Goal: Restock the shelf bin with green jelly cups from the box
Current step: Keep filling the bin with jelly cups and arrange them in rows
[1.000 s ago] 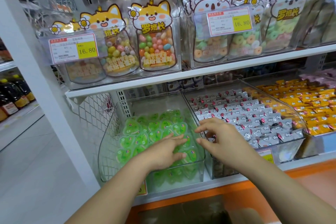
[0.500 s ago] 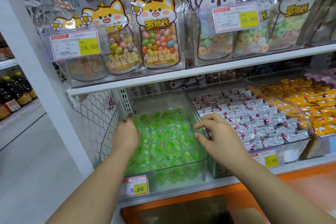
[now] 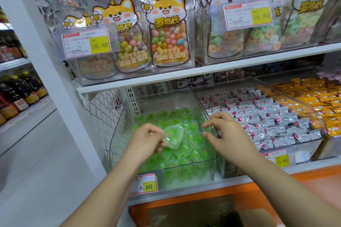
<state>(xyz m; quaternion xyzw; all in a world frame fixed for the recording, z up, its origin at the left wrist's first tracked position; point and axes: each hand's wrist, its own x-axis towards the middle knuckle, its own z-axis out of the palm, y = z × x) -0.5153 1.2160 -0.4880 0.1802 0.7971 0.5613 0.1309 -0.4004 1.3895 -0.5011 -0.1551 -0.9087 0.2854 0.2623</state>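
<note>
Green jelly cup [image 3: 173, 137], just one, sits pinched by its rim in the curled fingers and thumb of our left hand [image 3: 145, 139]. We hold it tilted, just above the heap of other jelly cups [image 3: 195, 138]. Our right hand [image 3: 227, 134] is beside it and holds nothing. Its fingers are bent a little and spread apart, with a gap between thumb and first finger. It hangs over the right side of the clear bin [image 3: 210, 161], close to the wall there. The bin is on the lower shelf, and green cups reach up to its front wall. A price tag [image 3: 145, 184] that says 8.60 is stuck on the front at the left. Just to the right is another clear bin full of silver sweets [image 3: 267, 121] in neat rows. Past that are yellow sweets [image 3: 317, 97]. On the shelf above stand fox bags [image 3: 167, 33] of coloured candy balls and koala bags [image 3: 228, 24] of candy rings, with tags that say 16.80. Under the bins the shelf front is orange [image 3: 276, 177]. Below it we see a brown box [image 3: 193, 212], but it is dark and blurry, so we cannot tell what is inside. Far to the left, across the floor, stand dark bottles [image 3: 22, 88] with yellow caps.
</note>
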